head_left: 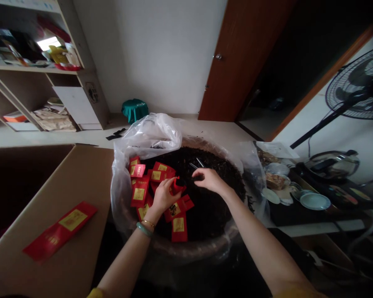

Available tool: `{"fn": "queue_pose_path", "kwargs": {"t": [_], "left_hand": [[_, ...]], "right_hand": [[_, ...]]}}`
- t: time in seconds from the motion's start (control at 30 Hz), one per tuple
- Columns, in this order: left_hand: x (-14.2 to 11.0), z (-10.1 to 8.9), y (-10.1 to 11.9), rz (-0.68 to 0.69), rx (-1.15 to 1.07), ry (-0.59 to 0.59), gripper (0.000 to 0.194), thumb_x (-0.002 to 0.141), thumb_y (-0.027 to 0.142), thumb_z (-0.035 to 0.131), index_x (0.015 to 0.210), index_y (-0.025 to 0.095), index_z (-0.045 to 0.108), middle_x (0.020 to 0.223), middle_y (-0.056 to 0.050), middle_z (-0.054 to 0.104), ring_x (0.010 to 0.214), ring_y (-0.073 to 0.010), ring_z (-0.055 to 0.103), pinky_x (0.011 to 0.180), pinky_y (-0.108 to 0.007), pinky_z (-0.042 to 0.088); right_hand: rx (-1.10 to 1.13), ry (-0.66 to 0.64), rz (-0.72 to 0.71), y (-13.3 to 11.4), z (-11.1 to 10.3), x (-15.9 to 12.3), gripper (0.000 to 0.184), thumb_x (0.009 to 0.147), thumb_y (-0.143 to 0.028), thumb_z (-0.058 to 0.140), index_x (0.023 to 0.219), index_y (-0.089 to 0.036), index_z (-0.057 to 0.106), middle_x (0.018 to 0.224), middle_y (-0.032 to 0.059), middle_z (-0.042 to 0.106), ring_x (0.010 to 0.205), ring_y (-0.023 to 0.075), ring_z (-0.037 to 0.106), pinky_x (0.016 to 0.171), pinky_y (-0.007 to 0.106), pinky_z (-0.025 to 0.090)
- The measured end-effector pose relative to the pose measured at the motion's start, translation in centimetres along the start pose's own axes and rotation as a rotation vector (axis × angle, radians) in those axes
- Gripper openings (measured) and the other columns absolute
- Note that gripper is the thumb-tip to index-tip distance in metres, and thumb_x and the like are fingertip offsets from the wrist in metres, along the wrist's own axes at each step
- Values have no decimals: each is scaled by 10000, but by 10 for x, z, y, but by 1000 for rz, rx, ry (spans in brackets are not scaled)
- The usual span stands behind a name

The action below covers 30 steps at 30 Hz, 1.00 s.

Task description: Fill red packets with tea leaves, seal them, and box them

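My left hand (164,194) grips a red packet (178,186) whose mouth faces the right, with dark stuff showing at the opening. Close by on the right, my right hand (210,181) is closed, its fingertips curled together over dark dried leaves (211,215) that look like loose tea. What it pinches is hidden. Two thin metal prongs (200,162) show just beyond its knuckles; I cannot tell whether the hand holds them. Several red packets with gold labels (139,194) lie on the leaves around my left hand. The leaves fill a large round container lined with clear plastic (121,207).
A cardboard box (90,182) stands at the left, a red packet (62,229) on its flap. To the right, a low table holds bowls (315,201) and a kettle-like pot (332,163). A fan (357,82), a green-covered stool (135,109) and shelves (34,68) surround the spot.
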<state>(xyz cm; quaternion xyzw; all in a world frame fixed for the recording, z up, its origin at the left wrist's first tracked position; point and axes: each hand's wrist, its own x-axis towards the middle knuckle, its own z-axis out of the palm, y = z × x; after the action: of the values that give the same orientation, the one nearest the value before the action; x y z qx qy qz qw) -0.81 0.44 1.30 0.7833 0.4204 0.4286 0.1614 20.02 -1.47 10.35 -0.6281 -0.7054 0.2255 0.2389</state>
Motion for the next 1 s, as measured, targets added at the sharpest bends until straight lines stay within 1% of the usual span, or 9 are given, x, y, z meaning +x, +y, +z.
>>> {"fn": "queue_pose_path", "kwargs": {"t": [0.07,0.13,0.3,0.47,0.67,0.77,0.87,0.93,1.0], "left_hand": [[0,-1,1,-7,-11,-2,477,675,255,718,1133,191,598,1047,-73,675,978,-222,640,877,-352,534],[1,-2,1,-20,-16,-12,474,681,264,715,1135,194,597,1046,-74,675,973,-222,640,873,-352,534],[1,0,-3,-35,-13,-27,535,642,258,742,1150,187,587,1060,-82,671,989,-240,632,878,-367,529],[0,1,-3,-46,-4,-12,538,648,297,744,1147,175,585,1068,-98,666,999,-251,630,884,-383,524],[1,-1,-1,-35,3,-17,527,664,300,741,1151,182,580,1044,-83,675,969,-239,636,858,-369,529],[1,-1,-1,-23,17,8,538,670,313,742,1165,188,570,1062,-81,675,974,-234,634,871,-372,521],[1,-1,-1,-37,28,46,534,670,332,747,1155,190,575,1052,-83,678,964,-239,634,868,-380,520],[1,-1,-2,-42,28,62,528,663,325,753,1143,188,580,1046,-87,679,966,-249,631,871,-396,516],[0,-1,-2,-37,12,55,526,653,292,761,1137,193,583,1042,-84,679,973,-253,629,885,-409,508]], "right_hand": [[81,39,-72,-20,-11,5,218,663,-133,673,871,-196,693,862,3,718,811,154,662,773,252,487],[104,17,-138,-39,-14,9,237,655,-128,685,882,-196,695,864,4,715,823,153,661,774,249,488],[-4,-46,-171,-63,-5,10,310,641,-54,676,912,-202,698,834,15,711,768,152,662,737,249,497],[-80,-38,-205,-64,8,9,316,668,11,602,882,-201,697,870,26,706,787,151,653,753,259,493],[-119,44,-185,-62,16,11,180,750,-78,624,863,-198,697,856,36,712,779,161,651,759,276,487],[-81,157,-139,-52,10,12,180,788,-111,606,909,-213,694,878,25,712,787,155,655,786,282,490],[-104,256,-100,-42,8,7,188,804,-176,619,976,-211,683,991,54,684,846,165,647,824,300,490],[-114,227,-150,-41,14,-1,208,801,-260,648,1000,-211,678,1045,67,655,898,174,635,844,302,485],[-137,123,-203,-43,24,-7,217,782,-308,674,975,-210,683,1056,69,641,912,182,628,833,300,487]]}}
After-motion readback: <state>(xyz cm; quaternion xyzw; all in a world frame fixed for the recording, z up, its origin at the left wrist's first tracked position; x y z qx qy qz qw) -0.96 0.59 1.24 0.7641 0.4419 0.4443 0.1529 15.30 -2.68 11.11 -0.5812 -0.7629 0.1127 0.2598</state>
